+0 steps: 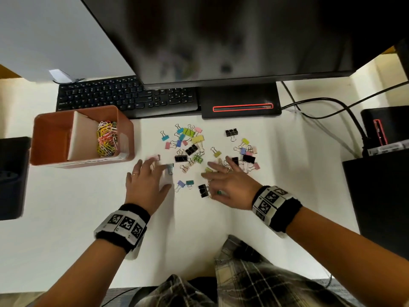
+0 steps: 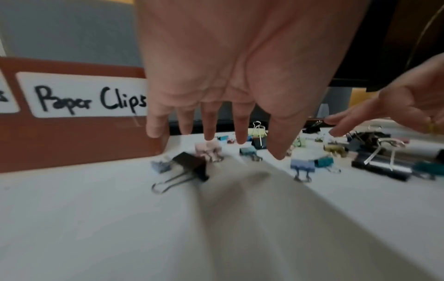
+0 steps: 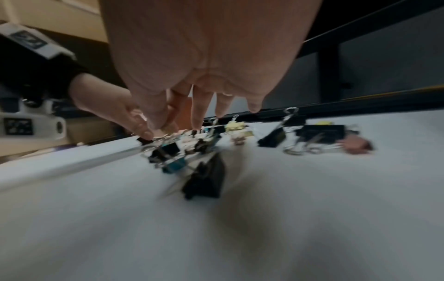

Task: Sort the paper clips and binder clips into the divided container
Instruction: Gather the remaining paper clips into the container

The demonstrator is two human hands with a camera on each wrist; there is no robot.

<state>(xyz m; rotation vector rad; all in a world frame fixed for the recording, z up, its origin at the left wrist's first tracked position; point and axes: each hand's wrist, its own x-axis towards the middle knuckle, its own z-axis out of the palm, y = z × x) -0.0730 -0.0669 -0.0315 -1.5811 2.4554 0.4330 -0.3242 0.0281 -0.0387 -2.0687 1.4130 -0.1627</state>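
A brown divided container (image 1: 127, 138) stands at the left of the white desk, labelled "Paper Clips" on its front (image 2: 72, 142). Coloured paper clips (image 1: 107, 139) fill its right compartment; the left compartment looks bare. Several binder clips (image 1: 190, 142) lie scattered in the middle of the desk. My left hand (image 1: 158, 173) hovers flat with straight, spread fingers (image 2: 209, 129) over a pink clip (image 2: 209, 150) and a black clip (image 2: 192, 163), holding nothing. My right hand (image 1: 209, 183) reaches with straight fingers (image 3: 199, 114) over the pile, just above a black clip (image 3: 206, 180).
A black keyboard (image 1: 126, 96) and a monitor stand (image 1: 241, 100) lie behind the clips, under a large monitor. Cables (image 1: 327, 107) run at the right, beside black boxes (image 1: 380, 196). A second cluster of clips (image 1: 245, 154) lies further right.
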